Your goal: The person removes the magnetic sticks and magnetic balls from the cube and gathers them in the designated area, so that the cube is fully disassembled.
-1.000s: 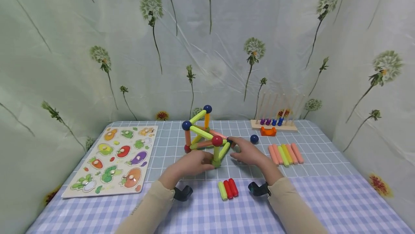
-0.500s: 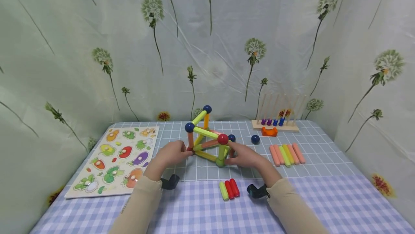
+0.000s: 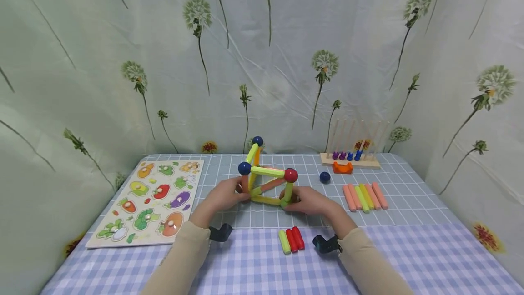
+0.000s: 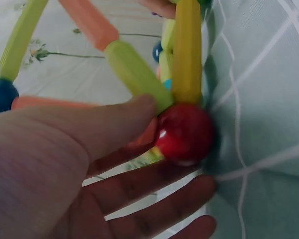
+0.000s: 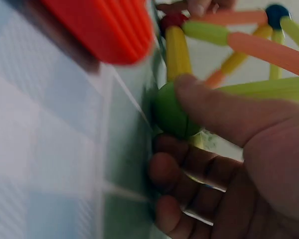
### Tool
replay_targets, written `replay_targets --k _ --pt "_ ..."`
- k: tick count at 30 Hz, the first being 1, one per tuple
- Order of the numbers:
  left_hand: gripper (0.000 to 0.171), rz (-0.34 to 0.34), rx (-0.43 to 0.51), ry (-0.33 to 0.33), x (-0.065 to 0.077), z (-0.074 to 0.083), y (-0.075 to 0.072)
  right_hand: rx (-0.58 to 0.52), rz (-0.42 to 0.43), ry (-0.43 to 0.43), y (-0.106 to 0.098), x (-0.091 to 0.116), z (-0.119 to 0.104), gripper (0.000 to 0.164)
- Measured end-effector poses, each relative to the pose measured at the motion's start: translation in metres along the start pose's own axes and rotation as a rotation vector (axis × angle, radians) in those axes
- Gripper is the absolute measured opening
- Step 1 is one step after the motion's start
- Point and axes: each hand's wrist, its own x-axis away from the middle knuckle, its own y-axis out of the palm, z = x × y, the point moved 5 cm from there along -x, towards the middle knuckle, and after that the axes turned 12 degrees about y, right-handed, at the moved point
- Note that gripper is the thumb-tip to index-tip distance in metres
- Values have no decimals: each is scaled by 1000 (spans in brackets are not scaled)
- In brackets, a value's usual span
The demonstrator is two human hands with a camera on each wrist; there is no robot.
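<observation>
A ball-and-rod magnetic building frame [image 3: 268, 171] stands on the grey gridded cloth, its coloured rods joined by balls. My left hand [image 3: 223, 195] pinches its lower left corner, the thumb on a lime rod [image 4: 138, 74] beside a red ball [image 4: 187, 133]. At the lower front right corner, my right hand [image 3: 313, 201] grips a green ball [image 5: 172, 112] between thumb and fingers. A yellow rod [image 3: 265, 200] runs along the bottom between these two balls. On top, another red ball [image 3: 291, 175] and navy balls [image 3: 244, 168] mark the corners.
Loose lime and red rods [image 3: 292, 239] lie in front. More rods [image 3: 365, 197], a navy ball [image 3: 324, 177] and an orange piece [image 3: 342, 167] are at right. A wooden peg stand [image 3: 350, 160] is behind, a vegetable puzzle board [image 3: 149, 200] at left.
My left hand has gone from the front right corner to the lower left red ball. My right hand has come forward from the rear navy ball to the green ball. The frame has turned slightly.
</observation>
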Motion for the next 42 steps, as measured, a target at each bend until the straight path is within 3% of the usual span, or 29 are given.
replay_targets --k 7,14,17,20,22,25,29,32,36,42 --pt "23 -130 -6 64 3 15 5 10 68 74 -24 4 10 34" --pt "25 -128 -54 56 10 24 -6 -26 205 -14 -51 18 -3 34" --pt "32 -60 -69 32 15 28 -20 -34 267 -55 -59 25 -11 37" --pt "43 70 -68 38 20 36 -39 -23 349 -105 -66 31 -21 43" --pt "57 154 -80 77 23 45 -48 7 407 -153 -68 34 -28 43" --pt "68 225 -130 189 24 61 -51 95 486 -215 -67 39 -36 39" --pt "51 288 -261 346 22 77 -40 175 562 -246 -62 44 -41 34" --pt "31 372 -357 407 21 82 -34 202 598 -266 -58 45 -44 28" --pt "21 455 -382 418 21 83 -31 233 630 -320 -54 45 -49 22" --pt "22 481 -346 409 22 82 -28 220 655 -341 -50 43 -48 22"
